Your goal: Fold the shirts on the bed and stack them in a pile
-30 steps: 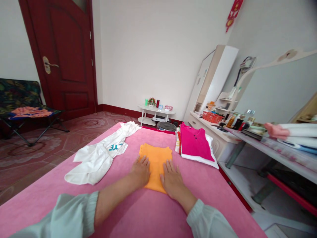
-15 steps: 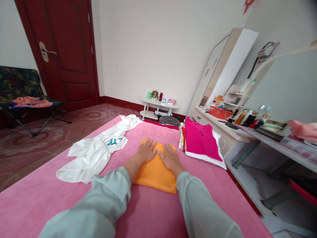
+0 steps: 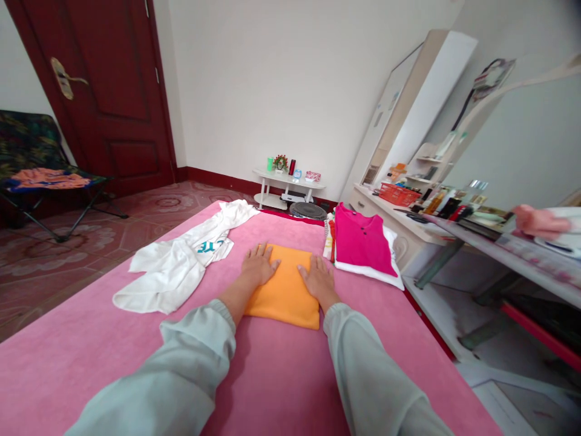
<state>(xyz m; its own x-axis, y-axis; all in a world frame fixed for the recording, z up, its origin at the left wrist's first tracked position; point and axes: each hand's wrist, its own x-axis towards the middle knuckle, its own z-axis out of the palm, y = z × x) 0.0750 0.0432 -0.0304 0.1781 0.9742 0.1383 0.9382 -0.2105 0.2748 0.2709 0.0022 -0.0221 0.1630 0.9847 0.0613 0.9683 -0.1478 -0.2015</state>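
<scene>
A folded orange cloth (image 3: 285,289) lies on the pink bedspread (image 3: 281,375) in front of me. My left hand (image 3: 258,266) rests flat on its left side, fingers stretched out. My right hand (image 3: 318,280) lies flat on its right side, fingers also spread. Neither hand holds anything. Both arms wear pale green sleeves.
A crumpled white garment (image 3: 181,266) lies to the left on the bed. A stack with a folded magenta top (image 3: 363,245) sits to the right. A cluttered dresser (image 3: 408,209) stands at right, a small white table (image 3: 288,181) at the far wall, a folding chair (image 3: 40,175) by the red door.
My hands slid forward along the orange cloth to its far end, then drew apart toward its left and right edges. The camera moved forward and tilted.
</scene>
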